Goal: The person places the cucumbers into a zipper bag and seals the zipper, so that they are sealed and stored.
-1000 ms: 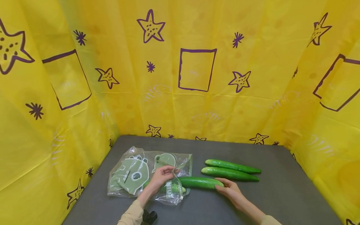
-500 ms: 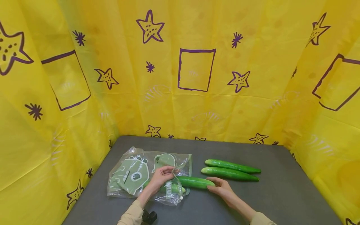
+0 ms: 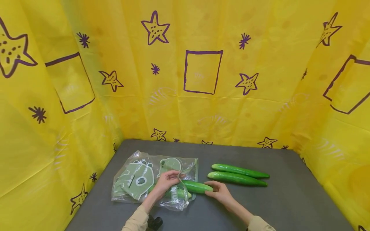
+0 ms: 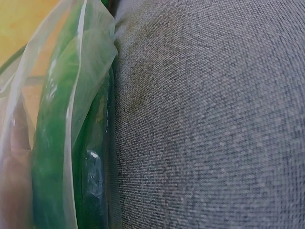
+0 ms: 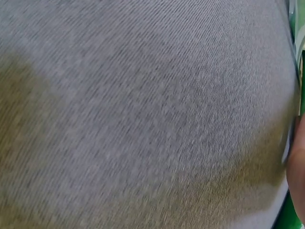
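A clear plastic zip bag (image 3: 133, 195) with green cartoon prints lies on the left of the grey table. My left hand (image 3: 166, 182) pinches the upper edge of its mouth and lifts it. One cucumber (image 3: 185, 194) lies inside the bag, seen through the plastic. Another cucumber (image 3: 198, 186) is partly in the mouth, its pale end outside. My right hand (image 3: 219, 191) grips that end between thumb and fingers. In the left wrist view green cucumber (image 4: 52, 124) shows behind the bag's edge. The right wrist view catches just a finger (image 5: 298, 171) at its right side.
Two more cucumbers (image 3: 237, 178) lie side by side on the grey table (image 3: 277, 205), right of the bag. A black object (image 3: 154, 222) sits by the left sleeve at the front. Yellow curtains (image 3: 202, 118) with starfish drawings enclose the back and sides.
My right hand has moved left, sliding the cucumber deeper into the bag so that less of it sticks out. The left hand keeps holding the bag's mouth in the same place.
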Demonstrator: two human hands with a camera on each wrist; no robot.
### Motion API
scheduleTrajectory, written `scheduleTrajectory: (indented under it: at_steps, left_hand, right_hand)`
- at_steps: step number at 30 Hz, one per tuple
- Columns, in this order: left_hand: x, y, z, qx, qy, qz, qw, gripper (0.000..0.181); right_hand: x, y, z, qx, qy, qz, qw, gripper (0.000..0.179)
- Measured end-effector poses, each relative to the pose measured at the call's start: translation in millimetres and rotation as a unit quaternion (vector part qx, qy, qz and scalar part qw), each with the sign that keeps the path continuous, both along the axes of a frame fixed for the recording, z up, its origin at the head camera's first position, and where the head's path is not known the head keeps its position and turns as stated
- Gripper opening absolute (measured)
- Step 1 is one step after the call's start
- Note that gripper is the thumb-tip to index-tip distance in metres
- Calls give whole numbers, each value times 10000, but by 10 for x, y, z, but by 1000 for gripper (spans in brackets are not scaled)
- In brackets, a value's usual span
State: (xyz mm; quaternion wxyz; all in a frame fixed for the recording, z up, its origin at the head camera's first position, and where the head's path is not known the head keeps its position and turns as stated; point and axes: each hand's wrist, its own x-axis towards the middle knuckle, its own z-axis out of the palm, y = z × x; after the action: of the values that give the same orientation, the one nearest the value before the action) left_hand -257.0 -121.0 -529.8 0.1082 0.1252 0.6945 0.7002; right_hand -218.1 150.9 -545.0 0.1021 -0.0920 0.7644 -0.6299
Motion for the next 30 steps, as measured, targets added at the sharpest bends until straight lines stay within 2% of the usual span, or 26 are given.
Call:
scheduleTrajectory:
  at_steps: [16, 21, 30]
  left_hand:
    - [-1, 16, -6, -92, 11, 153, 9998, 40]
    - [-4, 15, -3, -83, -96, 192, 9997, 41]
    - [0, 4, -6, -8, 15, 171, 9999, 41]
  right_hand:
    - [-49, -375, -57, -678, -80, -69, 9976, 45]
    - [-71, -446, -66, -698, 14, 10, 9976, 44]
    - [-108, -581, -59, -559, 124, 1, 9984, 40]
